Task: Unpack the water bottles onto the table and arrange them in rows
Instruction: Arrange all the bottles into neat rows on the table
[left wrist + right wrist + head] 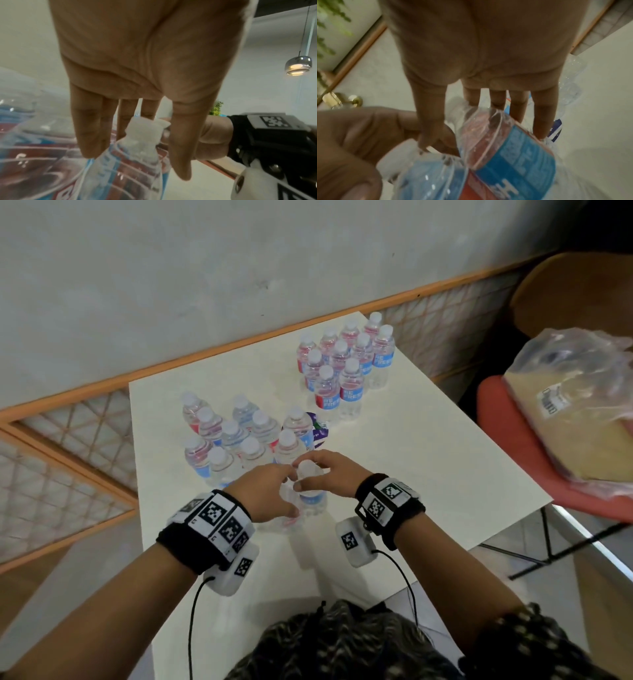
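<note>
Head view: both hands meet over bottles at the near middle of the white tabletop point(428, 460). The left hand point(265, 491) and the right hand point(334, 474) each have their grip curled round the top of a clear plastic water bottle point(310, 498) with white cap and red-and-blue label; the wrist views show two such bottles side by side. A cluster of bottles point(239, 440) stands just beyond, another group point(346, 364) near the far right corner, label reading "RE FRESH". Open tabletop lies right. A plastic-wrapped package point(575, 405) rests on a red chair point(507, 433).
</note>
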